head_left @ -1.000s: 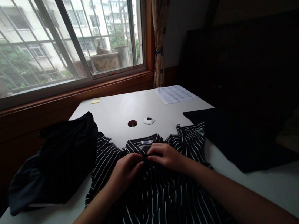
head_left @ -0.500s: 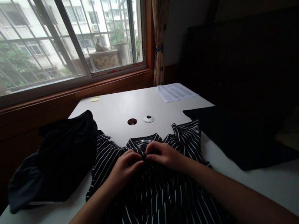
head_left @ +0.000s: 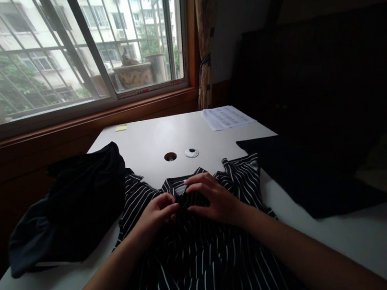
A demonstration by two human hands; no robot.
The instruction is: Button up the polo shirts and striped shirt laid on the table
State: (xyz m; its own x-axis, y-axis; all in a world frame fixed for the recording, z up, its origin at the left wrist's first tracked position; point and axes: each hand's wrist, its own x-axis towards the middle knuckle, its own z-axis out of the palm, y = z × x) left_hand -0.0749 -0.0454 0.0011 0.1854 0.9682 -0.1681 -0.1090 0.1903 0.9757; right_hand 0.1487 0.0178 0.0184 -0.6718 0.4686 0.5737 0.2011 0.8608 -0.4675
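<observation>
A black shirt with white stripes lies on the white table, its collar toward the window and its short sleeves spread to both sides. My left hand pinches the shirt's front edge just below the collar, thumb against the fingers. My right hand is at the right side of the collar opening. Its thumb and fingers are apart, and the fingertips rest close to or on the cloth. A pale patch, perhaps a label, shows inside the collar. Any button between the hands is too small to make out.
Dark folded clothes are heaped at the left of the white table. A dark cloth hangs over the right edge. Printed papers, a yellow note, a cable hole and its white cover are farther back.
My right hand's fingers have spread from a pinch at the collar. My left hand has shifted slightly left and keeps its pinch on the cloth.
</observation>
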